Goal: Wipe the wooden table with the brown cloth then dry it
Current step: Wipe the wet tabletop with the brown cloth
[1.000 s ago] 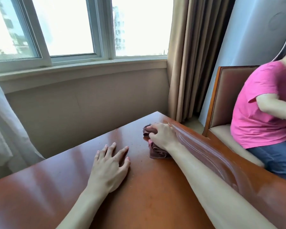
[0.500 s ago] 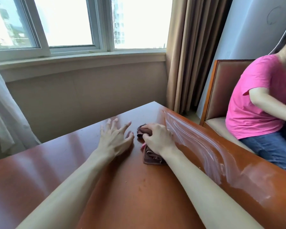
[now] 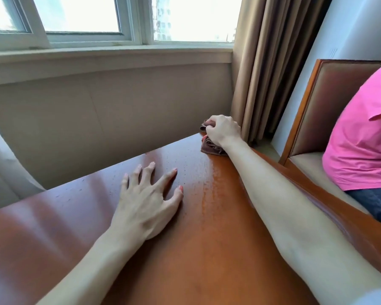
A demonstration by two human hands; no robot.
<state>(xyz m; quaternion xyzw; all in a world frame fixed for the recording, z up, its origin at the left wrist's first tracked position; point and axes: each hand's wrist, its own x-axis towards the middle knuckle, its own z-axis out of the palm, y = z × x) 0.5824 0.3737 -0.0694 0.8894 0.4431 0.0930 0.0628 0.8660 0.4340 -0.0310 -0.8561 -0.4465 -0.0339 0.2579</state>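
The glossy reddish wooden table (image 3: 207, 249) fills the lower part of the head view. At its far corner lies the bunched brown cloth (image 3: 211, 148), and my right hand (image 3: 223, 129) grips it with curled fingers, pressing it on the wood. Most of the cloth is hidden under that hand. My left hand (image 3: 147, 199) rests flat on the table's middle with fingers spread, holding nothing. A wet streak with small droplets runs between my two arms.
A wall and windowsill (image 3: 108, 56) stand just beyond the table's far edge. Brown curtains (image 3: 268, 62) hang by the far corner. A person in a pink shirt (image 3: 361, 128) sits on a padded wooden chair (image 3: 330, 100) close to the table's right edge.
My right hand has slid the cloth away from me to the table's far corner. My left hand stays flat on the table, now well behind the cloth.
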